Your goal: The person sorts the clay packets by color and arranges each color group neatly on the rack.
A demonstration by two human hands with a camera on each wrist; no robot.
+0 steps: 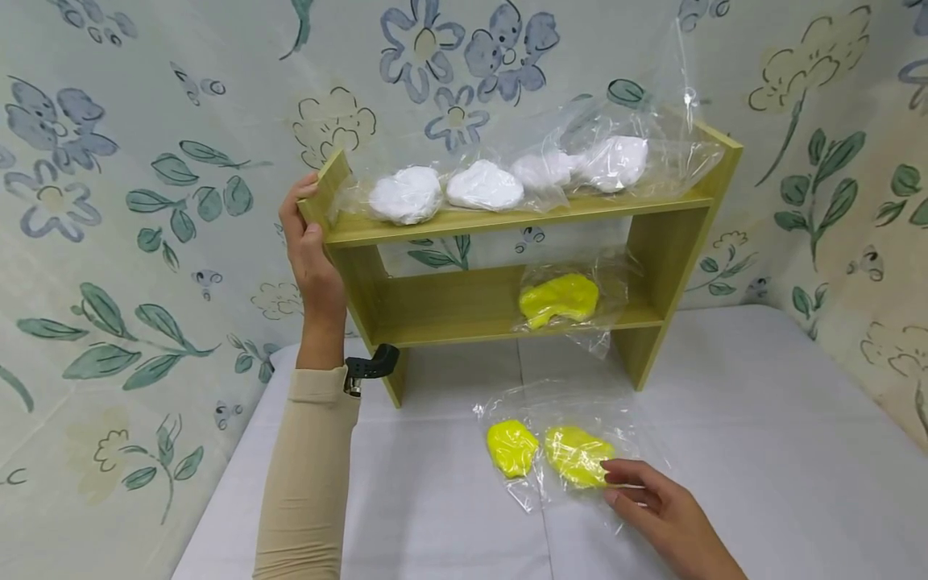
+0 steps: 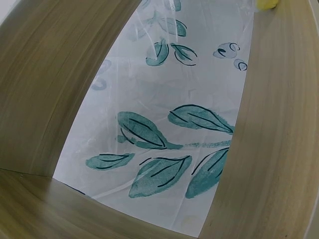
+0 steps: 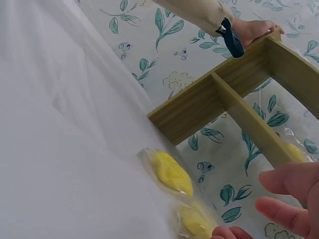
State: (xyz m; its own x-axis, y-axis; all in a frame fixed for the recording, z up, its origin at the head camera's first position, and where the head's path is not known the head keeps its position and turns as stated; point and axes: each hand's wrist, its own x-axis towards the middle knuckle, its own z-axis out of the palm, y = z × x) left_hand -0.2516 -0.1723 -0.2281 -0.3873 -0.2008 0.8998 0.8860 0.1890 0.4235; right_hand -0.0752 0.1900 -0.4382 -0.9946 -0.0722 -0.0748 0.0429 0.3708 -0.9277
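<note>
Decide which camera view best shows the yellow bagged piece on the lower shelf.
The head view: the yellow bagged piece lies fully visible on the lower shelf. The left wrist view catches only a yellow sliver at its top edge; the right wrist view shows only a small part behind a board.

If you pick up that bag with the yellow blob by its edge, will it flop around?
Probably. The bag is thin, crinkly clear plastic, so it should sag. The yellow lump inside looks soft and would likely slide to the bottom. The right hand touches it; the glossy film may slip.
</note>
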